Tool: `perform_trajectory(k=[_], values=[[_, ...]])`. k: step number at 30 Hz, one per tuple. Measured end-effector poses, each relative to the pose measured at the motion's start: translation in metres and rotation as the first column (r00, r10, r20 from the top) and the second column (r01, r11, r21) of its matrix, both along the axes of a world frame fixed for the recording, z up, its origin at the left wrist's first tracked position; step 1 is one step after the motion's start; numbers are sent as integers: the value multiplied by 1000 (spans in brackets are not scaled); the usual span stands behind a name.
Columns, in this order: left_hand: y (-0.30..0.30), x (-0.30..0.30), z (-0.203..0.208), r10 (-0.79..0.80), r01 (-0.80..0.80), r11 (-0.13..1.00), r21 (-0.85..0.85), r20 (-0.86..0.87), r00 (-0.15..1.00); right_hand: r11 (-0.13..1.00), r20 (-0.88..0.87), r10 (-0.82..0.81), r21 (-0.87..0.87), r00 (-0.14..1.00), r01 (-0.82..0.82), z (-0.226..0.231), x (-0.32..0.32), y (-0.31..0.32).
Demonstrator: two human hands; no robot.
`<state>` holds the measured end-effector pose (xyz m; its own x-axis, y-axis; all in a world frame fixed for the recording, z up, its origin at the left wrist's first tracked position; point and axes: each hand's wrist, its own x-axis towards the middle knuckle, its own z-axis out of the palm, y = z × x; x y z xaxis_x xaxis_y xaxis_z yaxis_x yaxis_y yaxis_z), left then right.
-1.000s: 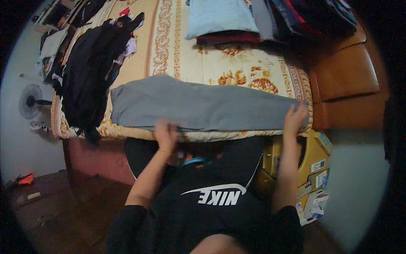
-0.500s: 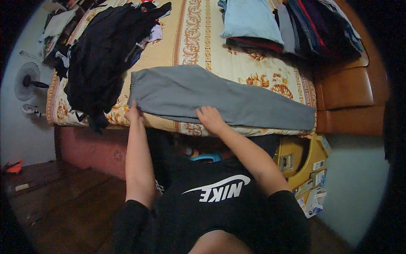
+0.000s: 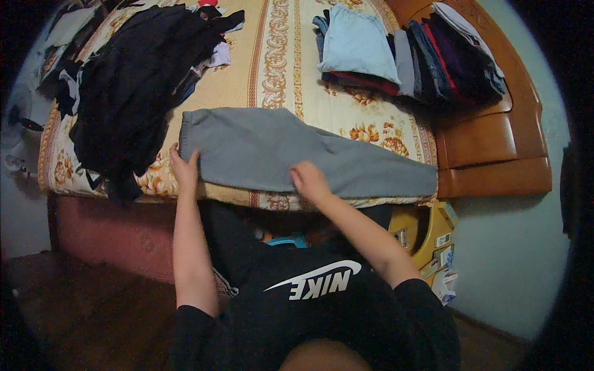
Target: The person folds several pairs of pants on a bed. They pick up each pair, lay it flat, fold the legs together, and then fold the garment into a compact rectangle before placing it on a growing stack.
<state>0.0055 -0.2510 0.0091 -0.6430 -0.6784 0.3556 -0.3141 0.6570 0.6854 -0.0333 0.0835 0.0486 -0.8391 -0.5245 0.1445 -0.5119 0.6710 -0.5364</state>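
Note:
Grey sweatpants [image 3: 253, 148] lie folded lengthwise along the near side of the bed, waistband to the left and leg ends to the right. At the waistband's near corner is my left hand [image 3: 184, 168], its thumb over the cloth and its fingers apart from it, just past the edge. My right hand [image 3: 311, 182] rests at the near edge of the sweatpants around mid-length. Its fingers are curled in, with no cloth visibly pinched between them; the fingertips are slightly blurred.
A heap of black clothes [image 3: 127, 86] covers the bed's left side. Folded light blue trousers [image 3: 359, 46] top a stack at the far right, beside a row of folded dark garments [image 3: 455, 62]. A brown wooden headboard [image 3: 495, 145] borders the patterned bedspread [image 3: 272, 68].
My left thumb and fingers have spread apart at the waistband. My right hand's fingers, stretched out on the cloth before, have curled in. The whole view has shifted slightly.

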Motion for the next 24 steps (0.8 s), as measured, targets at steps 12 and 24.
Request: perform_trajectory(k=[12, 24], values=[[-33, 11, 6, -61, 57, 993, 107, 41, 997, 958, 535, -48, 264, 843, -114, -5, -179, -17], [-40, 2, 27, -262, 229, 959, 165, 216, 941, 967, 999, 50, -48, -2, 252, -2, -193, -43]])
